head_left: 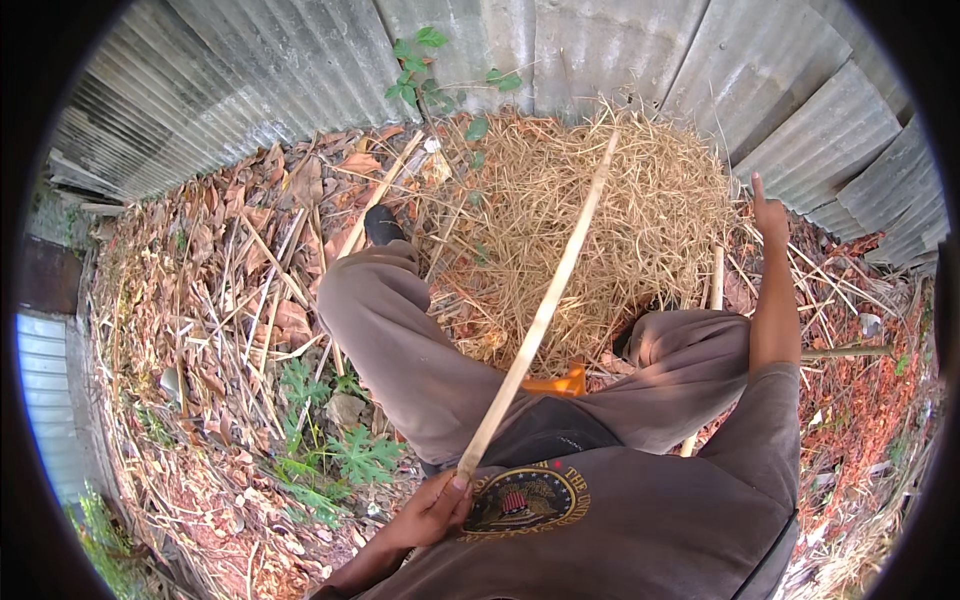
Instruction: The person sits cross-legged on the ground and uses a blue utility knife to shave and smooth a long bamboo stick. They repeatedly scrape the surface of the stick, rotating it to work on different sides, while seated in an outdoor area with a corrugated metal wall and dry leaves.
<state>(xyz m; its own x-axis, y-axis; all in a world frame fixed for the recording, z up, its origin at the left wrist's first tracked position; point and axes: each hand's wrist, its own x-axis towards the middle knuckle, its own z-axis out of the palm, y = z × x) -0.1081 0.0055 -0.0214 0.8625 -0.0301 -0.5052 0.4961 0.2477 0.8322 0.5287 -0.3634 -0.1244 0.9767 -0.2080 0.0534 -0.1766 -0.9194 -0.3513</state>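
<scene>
My left hand, low in the head view and close against my shirt, is closed around the near end of a long, pale, flat wooden stick. The stick slants up and away to the right, its far end over a heap of dry straw. Out to the right, my right hand is raised beside the straw's right edge with one finger stretched out. Nothing shows in it, though its other fingers are partly hidden. Between my bent legs, an orange object lies partly covered.
Corrugated metal sheets fence the far side, with a green vine against them. Dry leaves and sticks cover the ground at left. Another pale stick lies beyond my left knee. Green plants grow near my left leg.
</scene>
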